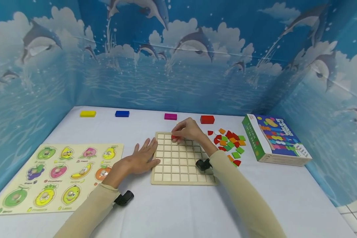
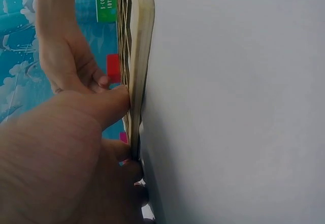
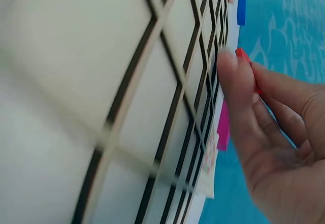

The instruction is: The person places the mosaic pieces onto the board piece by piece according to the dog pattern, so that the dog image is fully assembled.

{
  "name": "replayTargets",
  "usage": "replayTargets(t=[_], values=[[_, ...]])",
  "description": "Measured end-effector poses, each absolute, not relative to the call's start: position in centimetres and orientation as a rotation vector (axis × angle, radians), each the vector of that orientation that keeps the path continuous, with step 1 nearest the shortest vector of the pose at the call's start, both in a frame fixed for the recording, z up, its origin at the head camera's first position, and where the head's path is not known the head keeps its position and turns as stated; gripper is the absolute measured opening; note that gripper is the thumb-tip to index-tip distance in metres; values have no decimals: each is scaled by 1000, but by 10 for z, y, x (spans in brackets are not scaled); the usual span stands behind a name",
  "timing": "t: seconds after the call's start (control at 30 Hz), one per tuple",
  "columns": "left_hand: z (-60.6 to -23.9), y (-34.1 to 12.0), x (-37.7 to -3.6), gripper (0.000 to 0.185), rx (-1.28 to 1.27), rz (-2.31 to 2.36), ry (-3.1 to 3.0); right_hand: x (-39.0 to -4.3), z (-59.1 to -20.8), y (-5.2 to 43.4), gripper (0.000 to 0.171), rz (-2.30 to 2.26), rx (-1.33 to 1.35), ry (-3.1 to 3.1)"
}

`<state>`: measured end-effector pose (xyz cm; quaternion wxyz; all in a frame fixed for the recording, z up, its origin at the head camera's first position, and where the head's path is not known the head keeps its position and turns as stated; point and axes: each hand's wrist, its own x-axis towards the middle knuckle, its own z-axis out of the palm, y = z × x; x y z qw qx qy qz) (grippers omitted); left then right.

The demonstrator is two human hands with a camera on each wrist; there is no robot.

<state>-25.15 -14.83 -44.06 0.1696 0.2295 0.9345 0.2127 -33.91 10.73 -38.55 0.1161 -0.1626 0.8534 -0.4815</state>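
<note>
Pinching one small red piece (image 1: 174,137), the person's right hand (image 1: 188,129) holds it between thumb and fingers at the far rows of the gridded board (image 1: 175,160). Left hand (image 1: 143,160): fingers straight, clasping nothing, set against the board's left edge. Piece, as I judge it: light, stiff, sturdy, perhaps slightly slick; best taken by opposite thin edges.

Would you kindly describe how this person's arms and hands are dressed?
The left sleeve and right sleeve are plain beige and long, ending before the hands. A small, rounded black device sits by each cuff: left device, right device. The left hand and right hand are ungloved.
</note>
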Motion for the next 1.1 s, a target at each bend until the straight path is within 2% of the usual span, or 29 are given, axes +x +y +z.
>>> replayTargets(t=[0.27, 0.43, 1.1], values=[[-437, -144, -250, 85, 644, 623, 2637, -347, -394, 92, 8, -1337, -481, 2631], [-437, -142, -250, 85, 640, 593, 2647, -349, -397, 89, 8, -1334, -419, 2626], [-429, -145, -243, 84, 631, 647, 2641, -346, -392, 75, 8, -1161, -462, 2701]])
